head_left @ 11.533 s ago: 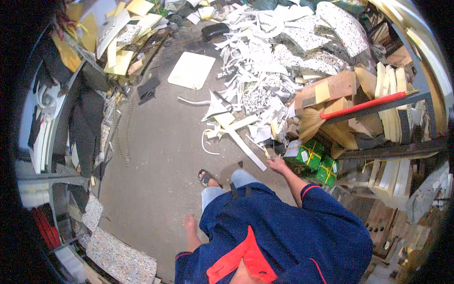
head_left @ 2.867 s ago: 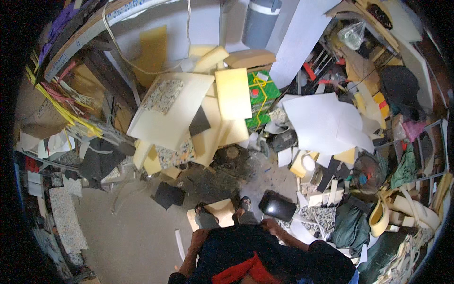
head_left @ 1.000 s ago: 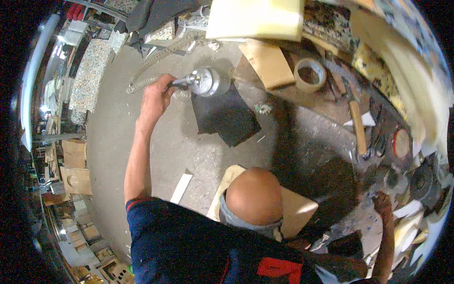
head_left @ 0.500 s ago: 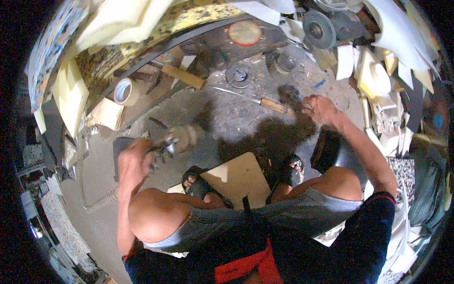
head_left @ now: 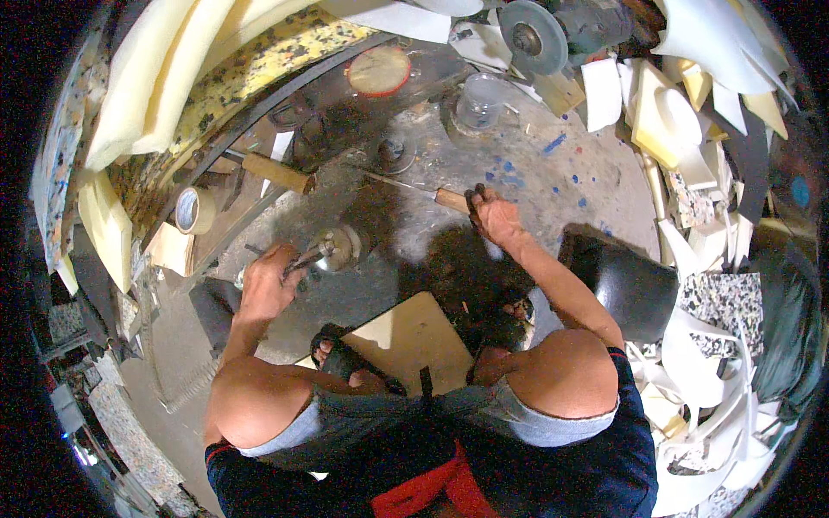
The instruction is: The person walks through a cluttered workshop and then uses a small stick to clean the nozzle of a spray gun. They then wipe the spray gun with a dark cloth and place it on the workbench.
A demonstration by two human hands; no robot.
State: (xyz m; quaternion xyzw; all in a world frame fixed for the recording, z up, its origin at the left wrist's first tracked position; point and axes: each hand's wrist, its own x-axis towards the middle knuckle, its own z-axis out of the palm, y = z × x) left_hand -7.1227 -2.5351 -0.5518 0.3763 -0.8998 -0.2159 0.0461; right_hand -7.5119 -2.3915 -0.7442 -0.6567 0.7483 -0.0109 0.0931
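In the person's left hand (head_left: pixel 268 281) I have a metal spray gun (head_left: pixel 335 249), its cup round and dully shining, slightly blurred. The fingers are curled around its grip, hiding most of it, and the cup sits just off the fingertips on the right-hand side. The right hand (head_left: pixel 499 216) is at the butt of a knife (head_left: pixel 451 200) with a worn wooden handle and a long, thin metal blade. The knife lies on the stained floor, blade pointing away to the left. The fingertips there are dark and shadowed, so I cannot tell whether they pinch the handle or only touch it.

Beyond the blade I see a flat round disc (head_left: pixel 396 152), a clear plastic tub (head_left: pixel 482 102) and a bench grinder (head_left: pixel 535 39) with a grey wheel, cut off above. Left of the knife are a wooden-handled hammer (head_left: pixel 275 173), its head hard to make out, and a roll of tape (head_left: pixel 196 210). A smooth tan board (head_left: pixel 419 341) lies between the feet, partly shadowed. Near the right forearm stands a glossy black panel (head_left: pixel 622 281), beside speckled foam (head_left: pixel 725 304) and curling white scraps (head_left: pixel 698 367).
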